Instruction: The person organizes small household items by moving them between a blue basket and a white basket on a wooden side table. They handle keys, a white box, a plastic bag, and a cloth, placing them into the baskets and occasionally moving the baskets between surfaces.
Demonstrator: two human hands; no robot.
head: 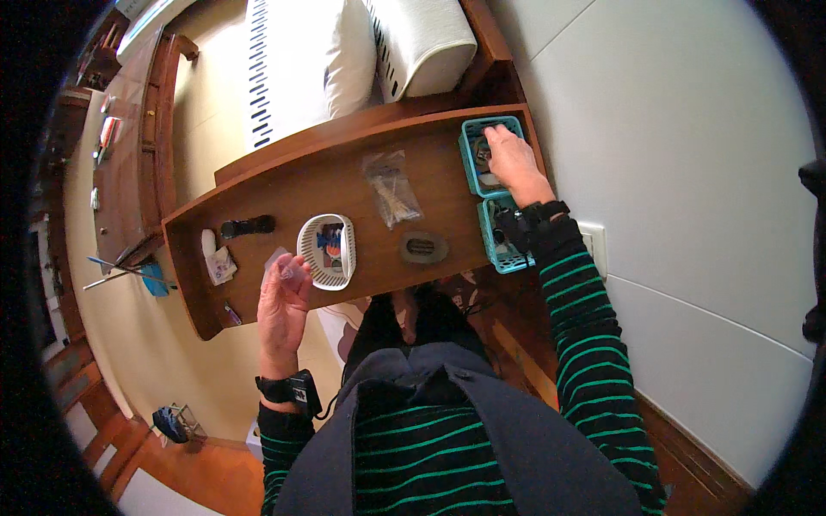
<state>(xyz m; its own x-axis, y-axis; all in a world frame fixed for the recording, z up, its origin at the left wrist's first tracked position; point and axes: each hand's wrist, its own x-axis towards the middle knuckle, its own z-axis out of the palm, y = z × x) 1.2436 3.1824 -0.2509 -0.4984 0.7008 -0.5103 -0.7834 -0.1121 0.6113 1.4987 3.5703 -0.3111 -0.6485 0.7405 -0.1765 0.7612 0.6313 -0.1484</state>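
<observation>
My left hand (pixel 284 303) holds a small piece of clear plastic (pixel 292 272), perhaps a little bag, at its fingertips. Just right of it stands a white slotted plastic basket (pixel 306 258) with small blue, orange and other items inside. At the far right end of the wooden shelf top, my right hand (pixel 513 158) reaches into a turquoise plastic basket (pixel 466 158) that contains small objects. Its fingertips point down among them, and whether they grip anything is hidden. A second turquoise basket (pixel 488 242) sits nearer to me, partly beneath my right wrist.
On the wooden top (pixel 445 193) lie a clear bag of cotton swabs (pixel 392 193), a grey oval object (pixel 423 248), a black object (pixel 248 226), a paper packet (pixel 221 266) and a small purple item (pixel 233 314). A raised rim borders it. The wall (pixel 658 161) rises close on the right.
</observation>
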